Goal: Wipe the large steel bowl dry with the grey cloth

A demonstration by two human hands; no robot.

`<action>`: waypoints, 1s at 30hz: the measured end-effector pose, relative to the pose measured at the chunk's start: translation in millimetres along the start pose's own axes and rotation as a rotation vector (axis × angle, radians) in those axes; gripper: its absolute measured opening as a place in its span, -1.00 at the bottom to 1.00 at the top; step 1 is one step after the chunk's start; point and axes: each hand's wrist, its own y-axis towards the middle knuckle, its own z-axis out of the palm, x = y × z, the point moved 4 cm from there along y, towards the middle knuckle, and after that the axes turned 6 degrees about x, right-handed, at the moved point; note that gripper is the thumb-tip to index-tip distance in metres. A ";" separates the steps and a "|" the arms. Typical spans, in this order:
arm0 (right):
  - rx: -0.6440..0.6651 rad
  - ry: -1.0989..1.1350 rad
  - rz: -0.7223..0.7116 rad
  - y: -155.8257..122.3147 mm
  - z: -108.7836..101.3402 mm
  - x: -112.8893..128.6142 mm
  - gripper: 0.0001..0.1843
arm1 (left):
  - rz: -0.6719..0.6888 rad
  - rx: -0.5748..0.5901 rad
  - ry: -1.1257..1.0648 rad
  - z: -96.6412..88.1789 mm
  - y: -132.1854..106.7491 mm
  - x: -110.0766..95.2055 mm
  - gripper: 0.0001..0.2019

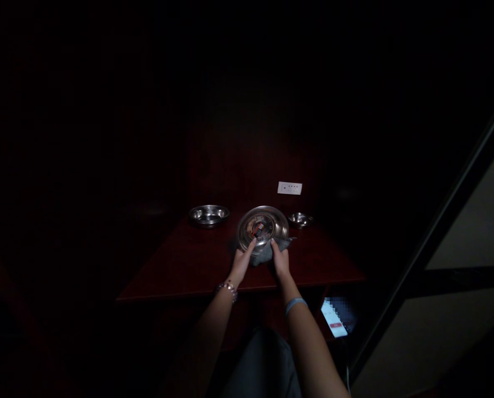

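Observation:
A round stainless steel plate is tilted up above the table, with a red and dark sticker at its middle. My left hand grips its lower left edge, thumb on the face turned to me. At the lower right edge my right hand holds a grey cloth against the plate, thumb on top. The fingers of both hands are mostly hidden behind the plate and cloth.
Shiny metal bowls stand on the dark red table: a wider one at left, a smaller one at right. A white socket panel is on the back wall. A lit phone with a cable sits below the right front edge.

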 end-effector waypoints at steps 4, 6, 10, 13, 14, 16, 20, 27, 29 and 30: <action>-0.027 0.021 -0.009 1.7 -1.7 -1.2 -0.45 | -0.007 0.024 0.008 0.6 0.6 2.9 -0.55; -0.037 0.020 -0.011 1.7 -2.3 -0.5 -0.44 | -0.016 0.036 0.021 0.7 0.9 4.7 -0.54; -0.037 0.009 -0.004 0.4 -2.2 1.5 -0.42 | -0.047 0.047 0.092 1.2 0.2 5.1 -0.58; -0.041 0.002 0.005 -0.4 -2.2 2.2 -0.40 | -0.048 0.049 0.116 2.8 -1.3 2.2 -0.61; -0.042 0.000 0.006 -0.6 -2.2 2.4 -0.40 | -0.046 0.048 0.114 3.4 -1.7 1.3 -0.61; -0.049 -0.007 0.007 -1.0 -2.4 3.1 -0.40 | -0.046 0.047 0.111 4.0 -2.4 0.5 -0.62; -0.064 -0.037 0.007 -2.8 -2.6 5.9 -0.43 | -0.060 0.052 0.132 3.4 -2.6 2.4 -0.66; -0.050 -0.012 0.003 -4.9 -1.5 9.3 -0.42 | -0.036 0.065 0.128 1.3 -1.0 5.6 -0.63; -0.050 -0.017 0.002 -4.4 -1.8 9.0 -0.42 | -0.035 0.069 0.132 1.7 -1.1 5.3 -0.63; -0.051 -0.020 0.000 -4.1 -1.9 8.8 -0.42 | -0.036 0.072 0.138 1.9 -1.2 5.0 -0.64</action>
